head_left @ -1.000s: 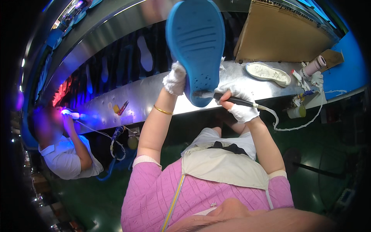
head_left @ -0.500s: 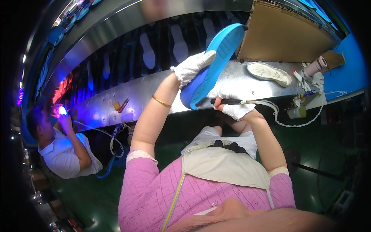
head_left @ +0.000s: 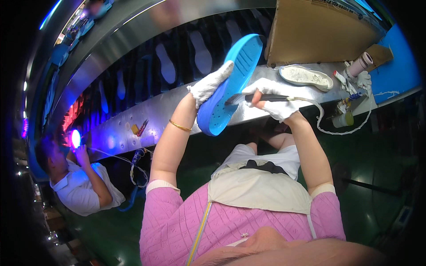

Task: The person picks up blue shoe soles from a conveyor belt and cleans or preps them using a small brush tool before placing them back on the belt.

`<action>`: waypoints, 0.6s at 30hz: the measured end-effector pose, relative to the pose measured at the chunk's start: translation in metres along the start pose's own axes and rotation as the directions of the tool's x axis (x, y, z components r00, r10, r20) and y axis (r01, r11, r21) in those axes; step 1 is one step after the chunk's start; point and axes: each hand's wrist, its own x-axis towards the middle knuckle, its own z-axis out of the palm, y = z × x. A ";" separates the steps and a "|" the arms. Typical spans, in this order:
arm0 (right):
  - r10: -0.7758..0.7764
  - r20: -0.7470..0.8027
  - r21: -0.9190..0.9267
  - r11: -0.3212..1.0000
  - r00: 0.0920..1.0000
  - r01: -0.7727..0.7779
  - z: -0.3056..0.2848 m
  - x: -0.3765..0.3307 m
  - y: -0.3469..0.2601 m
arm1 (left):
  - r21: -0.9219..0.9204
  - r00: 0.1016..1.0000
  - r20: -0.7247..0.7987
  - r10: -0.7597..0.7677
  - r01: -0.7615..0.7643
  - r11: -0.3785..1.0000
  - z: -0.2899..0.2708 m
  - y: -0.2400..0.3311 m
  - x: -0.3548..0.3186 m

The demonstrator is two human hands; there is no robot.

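Two gloved hands up over the metal bench (head_left: 146, 111). Left hand (head_left: 208, 86), white glove, closed on the near long edge of a blue shoe sole (head_left: 228, 84); forearm raised steeply, elbow low, gold bangle (head_left: 179, 127) just below the wrist. Sole held tilted, toe end high toward the conveyor (head_left: 177, 57), heel end low near the bench's front edge, tread side facing the right hand. Right hand (head_left: 273, 102), also gloved, wrapped tight round a dark-handled brush (head_left: 257, 97); bristle tip touching the sole's tread about midway. Right forearm rises from the lap, wrist bent inward. White cord (head_left: 326, 128) trails off the bench edge right of that hand.

Room: bench right of the hands carries a white insole-shaped tray (head_left: 306, 76), a roll (head_left: 359, 65) and a small bottle (head_left: 342, 119), with a cardboard sheet (head_left: 319, 31) standing behind. Left of the sole the bench is mostly bare, small bits (head_left: 138, 128) well apart. Another person (head_left: 80, 181) sits far left, holding a violet light (head_left: 75, 138), well apart.
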 end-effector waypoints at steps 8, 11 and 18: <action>-0.058 0.057 -0.306 0.949 0.997 0.073 -0.019 -0.007 -0.010 | -0.163 0.960 -0.155 0.235 -0.259 0.952 -0.013 -0.003 -0.016; -0.021 -0.153 -0.044 0.999 0.988 0.014 -0.019 -0.012 -0.017 | -0.499 0.814 -0.131 0.566 -0.547 0.672 -0.006 0.004 -0.036; 0.072 -0.248 0.075 0.996 0.966 -0.055 -0.002 -0.023 0.025 | -0.801 0.973 0.167 0.162 0.038 0.598 -0.029 -0.077 -0.039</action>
